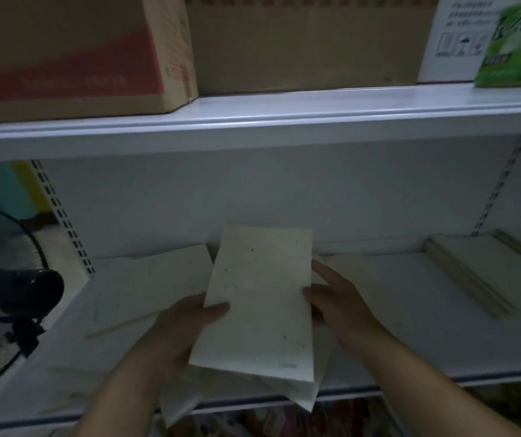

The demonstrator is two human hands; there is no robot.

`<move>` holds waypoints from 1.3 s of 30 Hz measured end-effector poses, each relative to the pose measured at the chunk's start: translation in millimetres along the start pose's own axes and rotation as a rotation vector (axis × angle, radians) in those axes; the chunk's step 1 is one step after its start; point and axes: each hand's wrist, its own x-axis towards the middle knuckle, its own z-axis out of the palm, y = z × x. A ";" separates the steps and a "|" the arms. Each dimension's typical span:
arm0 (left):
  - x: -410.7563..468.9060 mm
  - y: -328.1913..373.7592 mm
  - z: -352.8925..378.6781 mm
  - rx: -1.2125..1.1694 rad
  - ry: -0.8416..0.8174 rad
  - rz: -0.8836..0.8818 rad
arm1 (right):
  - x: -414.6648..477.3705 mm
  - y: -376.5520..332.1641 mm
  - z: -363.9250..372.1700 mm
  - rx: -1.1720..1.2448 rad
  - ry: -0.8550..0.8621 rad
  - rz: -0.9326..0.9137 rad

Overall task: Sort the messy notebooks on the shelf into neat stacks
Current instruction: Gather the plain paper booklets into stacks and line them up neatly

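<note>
At the centre of the frame, a pale notebook is held up over the white shelf, with further notebooks fanned out beneath it at lower centre. Its left edge is gripped by the left hand, thumb laid across the cover, fingers hidden underneath. Over on the right edge, the right hand is laid against it with fingers stretched out straight and nothing clasped. Left of centre, a loose notebook is seen lying askew on the shelf, and another one is partly covered behind the right hand. At the right of the frame, a squared-up stack is resting on the same shelf. Across the top, a red-printed cardboard box, a plain brown box and a green package are lined up on the upper shelf. A dark fan is caught at the far left.
</note>
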 end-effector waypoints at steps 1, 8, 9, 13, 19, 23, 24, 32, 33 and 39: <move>5.3 -5.9 -1.4 0.022 0.046 0.030 | 2.3 3.2 -1.3 -0.067 0.069 -0.016; 13.5 -19.6 8.0 0.197 0.244 0.178 | -28.0 35.2 -27.0 0.034 0.325 0.221; 14.3 -21.3 8.4 0.229 0.246 0.197 | -35.7 35.8 -25.4 0.164 0.265 0.232; 24.2 -32.3 5.2 0.165 0.253 0.191 | -46.3 39.7 -18.1 0.410 0.207 0.302; 27.2 -41.7 -0.7 0.061 0.229 0.164 | -48.2 35.8 2.1 -0.045 0.203 0.184; 30.9 -41.7 -4.2 0.017 0.281 0.220 | -33.4 24.4 -10.7 -0.095 0.345 0.092; 31.8 -41.4 -4.5 0.011 0.300 0.228 | -30.6 18.3 -20.9 -0.034 0.408 0.072; 26.3 -35.7 -2.5 -0.009 0.307 0.179 | -9.3 -2.8 -51.0 0.144 0.332 0.081; 26.1 -34.1 -1.3 0.016 0.318 0.177 | -6.6 -4.3 -38.7 0.130 0.247 0.093; 19.7 -25.9 -2.3 0.090 0.174 0.067 | 24.1 -1.2 22.4 -0.254 0.054 0.012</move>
